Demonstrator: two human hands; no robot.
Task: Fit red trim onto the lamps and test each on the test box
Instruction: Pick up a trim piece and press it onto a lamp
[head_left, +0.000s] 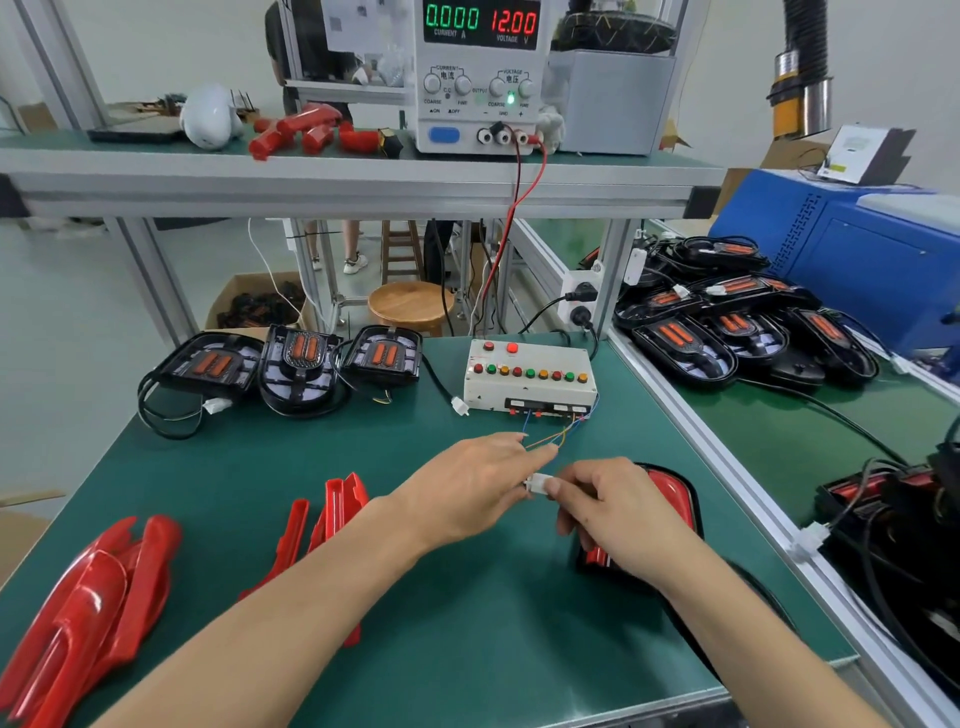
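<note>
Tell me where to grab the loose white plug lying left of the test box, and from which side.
Pinch the white plug across its short plastic body, not the black cable. Come from above and the near side: it lies flat on the green mat, its open end facing you, while its cable runs back left toward the rear lamp. The test box crowds its right side.

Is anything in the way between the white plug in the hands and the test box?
Nothing visible. Both hands pinch the plug; between it and the test box lies only bare green mat, crossed by the box's own thin wires.
</note>
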